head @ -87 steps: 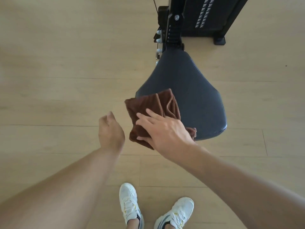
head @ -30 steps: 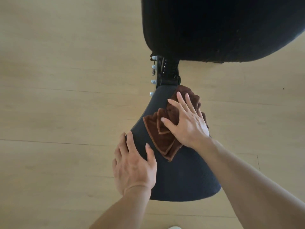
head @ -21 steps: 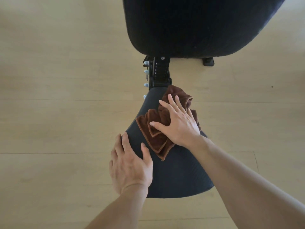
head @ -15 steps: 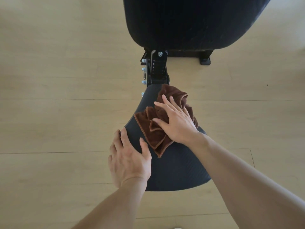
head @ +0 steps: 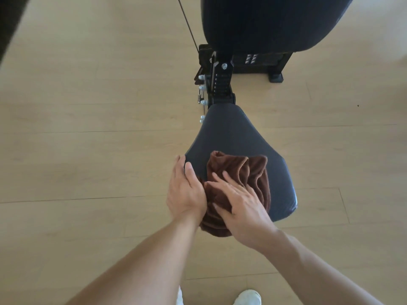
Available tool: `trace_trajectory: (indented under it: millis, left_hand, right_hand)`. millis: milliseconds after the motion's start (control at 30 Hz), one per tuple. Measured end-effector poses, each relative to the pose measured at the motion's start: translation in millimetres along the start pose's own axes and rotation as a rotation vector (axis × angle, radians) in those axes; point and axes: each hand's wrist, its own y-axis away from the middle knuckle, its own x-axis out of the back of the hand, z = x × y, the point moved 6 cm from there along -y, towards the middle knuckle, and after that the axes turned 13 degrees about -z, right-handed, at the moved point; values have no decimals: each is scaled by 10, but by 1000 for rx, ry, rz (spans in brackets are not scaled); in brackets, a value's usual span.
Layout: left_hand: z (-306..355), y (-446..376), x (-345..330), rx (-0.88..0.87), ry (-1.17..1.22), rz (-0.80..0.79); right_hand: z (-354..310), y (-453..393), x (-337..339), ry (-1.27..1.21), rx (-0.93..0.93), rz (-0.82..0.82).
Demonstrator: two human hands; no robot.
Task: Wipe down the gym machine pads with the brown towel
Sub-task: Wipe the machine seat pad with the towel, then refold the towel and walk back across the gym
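Note:
The dark seat pad (head: 233,137) of the gym machine fills the middle of the view, narrow end away from me. A crumpled brown towel (head: 244,170) lies on its near left part and hangs over the front edge. My right hand (head: 240,205) presses flat on the towel with straight fingers. My left hand (head: 185,190) rests with straight fingers against the pad's left edge, touching the towel's left side. The black back pad (head: 264,20) looms at the top.
Black seat post with silver adjustment knobs (head: 220,84) joins the seat to the machine base (head: 275,69). A thin cable (head: 187,23) runs diagonally at upper left. Light wooden floor (head: 88,128) surrounds everything. My white shoe (head: 248,298) shows at the bottom.
My right hand has dragged the towel from the seat's narrow far end back toward the near edge. My left hand stayed on the pad's left edge and now touches the towel.

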Motion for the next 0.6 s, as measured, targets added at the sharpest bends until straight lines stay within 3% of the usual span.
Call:
trace_trajectory:
  millis: [67, 133, 233, 300, 367, 433, 533, 600]
  left_hand:
    - [-62, 21, 66, -55, 138, -180]
    - [-247, 176, 206, -2, 268, -291]
    - [-682, 777, 340, 321, 427, -308]
    - [-730, 1288, 239, 545, 832, -465]
    - [-577, 1676, 254, 624, 1180, -598]
    - [-386, 1956, 483, 599, 1258, -649]
    - [-69, 2273, 798, 549, 1278, -827]
    - [69, 2382, 992, 506, 1169, -860]
  right_hand:
    - [-143, 85, -138, 6, -1, -28]
    - [-298, 179, -276, -37, 0, -61]
    - [-598, 419, -438, -311, -56, -119]
    - [-830, 669, -513, -657, -135, -196]
    - [-1116, 993, -522, -827, -200, -226]
    - [-1343, 1303, -423, -887, -230, -216]
    - [-1598, 1717, -80, -1112, -206, -71]
    - [-1519, 1949, 200, -1037, -292, 188]
